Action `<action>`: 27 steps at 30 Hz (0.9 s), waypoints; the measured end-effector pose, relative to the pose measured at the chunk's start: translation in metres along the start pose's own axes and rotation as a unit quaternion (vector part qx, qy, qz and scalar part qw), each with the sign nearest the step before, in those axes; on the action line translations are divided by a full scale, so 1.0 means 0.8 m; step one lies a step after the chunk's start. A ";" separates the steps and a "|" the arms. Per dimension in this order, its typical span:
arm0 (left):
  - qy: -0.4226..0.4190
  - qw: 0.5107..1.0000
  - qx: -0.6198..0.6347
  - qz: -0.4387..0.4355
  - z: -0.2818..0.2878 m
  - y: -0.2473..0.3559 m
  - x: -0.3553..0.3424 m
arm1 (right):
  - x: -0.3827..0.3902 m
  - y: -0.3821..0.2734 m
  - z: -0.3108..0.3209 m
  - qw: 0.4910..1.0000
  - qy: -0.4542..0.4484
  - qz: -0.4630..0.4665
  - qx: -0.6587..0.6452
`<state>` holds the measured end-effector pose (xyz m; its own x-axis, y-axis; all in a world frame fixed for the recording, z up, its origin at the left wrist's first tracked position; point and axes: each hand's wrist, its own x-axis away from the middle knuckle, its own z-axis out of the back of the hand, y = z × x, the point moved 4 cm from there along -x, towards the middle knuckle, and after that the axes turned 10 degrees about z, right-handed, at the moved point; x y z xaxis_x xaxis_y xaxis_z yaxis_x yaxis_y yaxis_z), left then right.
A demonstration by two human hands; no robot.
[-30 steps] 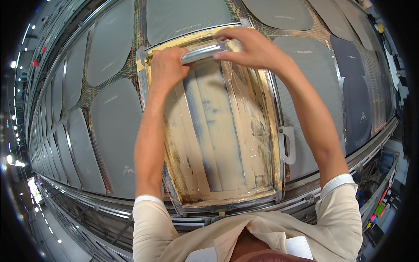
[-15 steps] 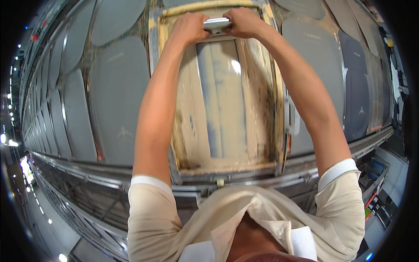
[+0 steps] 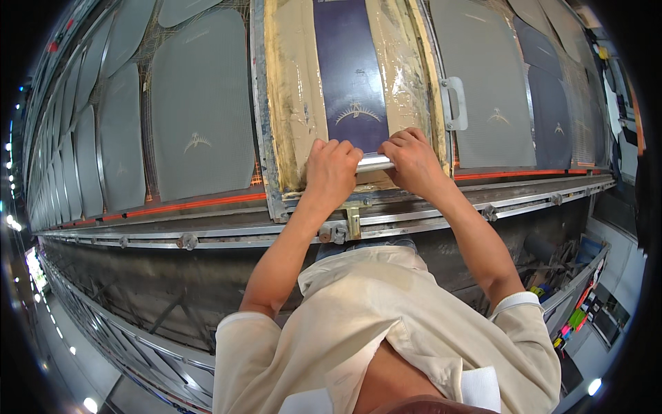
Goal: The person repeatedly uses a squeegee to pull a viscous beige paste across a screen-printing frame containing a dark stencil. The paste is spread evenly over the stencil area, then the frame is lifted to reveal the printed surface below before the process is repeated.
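My left hand [image 3: 333, 169] and my right hand [image 3: 414, 165] both grip a silver squeegee bar [image 3: 372, 163] at the near end of a rectangular screen frame [image 3: 445, 110]. Inside the frame, a dark blue middle strip [image 3: 348, 65] with a pale crest-like emblem lies between bands of wet beige paste [image 3: 398, 62]. The frame's sides are coated in yellowish, stained material. A grey handle [image 3: 456, 103] sticks out from its right side. The squeegee's blade is hidden below the bar and my fingers.
Rows of grey cut panels [image 3: 196, 96] lie on the long table on both sides, with dark blue panels [image 3: 547, 110] at the right. A metal rail [image 3: 158, 239] runs along the near edge beside a red line. Machinery and bright coloured items [image 3: 572, 319] are at lower right.
Both hands have pulled the squeegee from the far end of the frame to the near end. The middle strip, pale and streaked before, now shows dark blue with the emblem visible.
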<state>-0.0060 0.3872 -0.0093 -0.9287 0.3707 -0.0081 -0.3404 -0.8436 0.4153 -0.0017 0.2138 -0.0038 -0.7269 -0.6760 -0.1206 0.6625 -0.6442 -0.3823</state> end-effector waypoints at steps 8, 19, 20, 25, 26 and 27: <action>0.066 0.997 -0.020 -0.015 0.030 -0.069 -0.207 | -0.151 0.156 0.045 0.999 0.002 -0.001 0.053; 0.034 0.994 -0.100 0.001 0.069 -0.186 -0.530 | -0.399 0.393 0.091 0.983 -0.101 -0.127 -0.087; 0.013 0.997 -0.079 0.006 0.064 -0.188 -0.538 | -0.400 0.400 0.088 0.978 -0.114 -0.128 -0.115; 0.020 0.998 -0.053 0.013 0.059 -0.189 -0.528 | -0.398 0.392 0.086 0.994 -0.066 -0.082 -0.033; 0.028 0.998 -0.059 0.006 0.059 -0.184 -0.518 | -0.393 0.386 0.087 0.998 -0.042 -0.054 -0.013; 0.024 0.997 -0.066 0.010 0.057 -0.178 -0.501 | -0.385 0.371 0.080 0.999 -0.034 -0.015 0.009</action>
<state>0.4212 0.3763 -0.0236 -0.9405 0.3367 -0.0459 -0.3350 -0.8960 0.2916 0.4304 0.2081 -0.0212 -0.7329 -0.6788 -0.0459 0.6441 -0.6705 -0.3681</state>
